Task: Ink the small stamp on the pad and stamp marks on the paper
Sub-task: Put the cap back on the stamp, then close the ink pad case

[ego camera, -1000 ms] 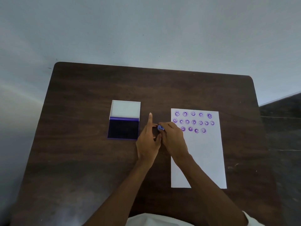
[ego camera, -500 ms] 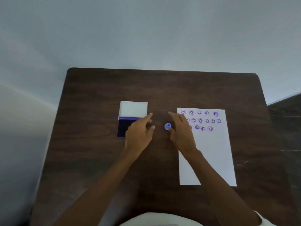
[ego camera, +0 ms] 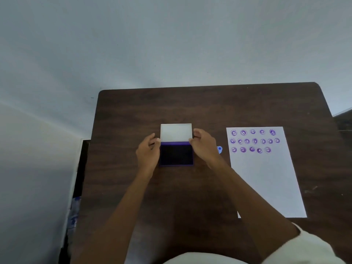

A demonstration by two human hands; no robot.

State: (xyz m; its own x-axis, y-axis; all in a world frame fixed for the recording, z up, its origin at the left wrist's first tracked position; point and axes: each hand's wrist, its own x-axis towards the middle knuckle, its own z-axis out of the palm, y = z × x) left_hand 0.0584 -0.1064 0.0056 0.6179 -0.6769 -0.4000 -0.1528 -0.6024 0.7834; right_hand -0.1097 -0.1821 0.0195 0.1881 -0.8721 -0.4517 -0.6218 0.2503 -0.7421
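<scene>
The ink pad [ego camera: 176,154] lies open on the dark wooden table [ego camera: 190,107], its dark purple pad facing up and its white lid [ego camera: 176,132] folded back behind it. My left hand [ego camera: 148,151] rests at the lid's left edge and my right hand [ego camera: 204,147] at its right edge, fingertips touching the lid's sides. The small blue stamp [ego camera: 219,149] stands alone on the table between my right hand and the white paper [ego camera: 266,178]. The paper carries three rows of purple smiley marks [ego camera: 254,141] near its top.
The table's left edge drops off beside a pale wall, with some blue-and-white packaging [ego camera: 74,212] low in that gap. A dark surface [ego camera: 344,121] shows past the table's right edge. My white sleeve [ego camera: 297,242] fills the bottom right.
Both hands let go of the blue stamp, leaving it standing on the table, and moved left to the sides of the ink pad's lid. The camera view shifted left.
</scene>
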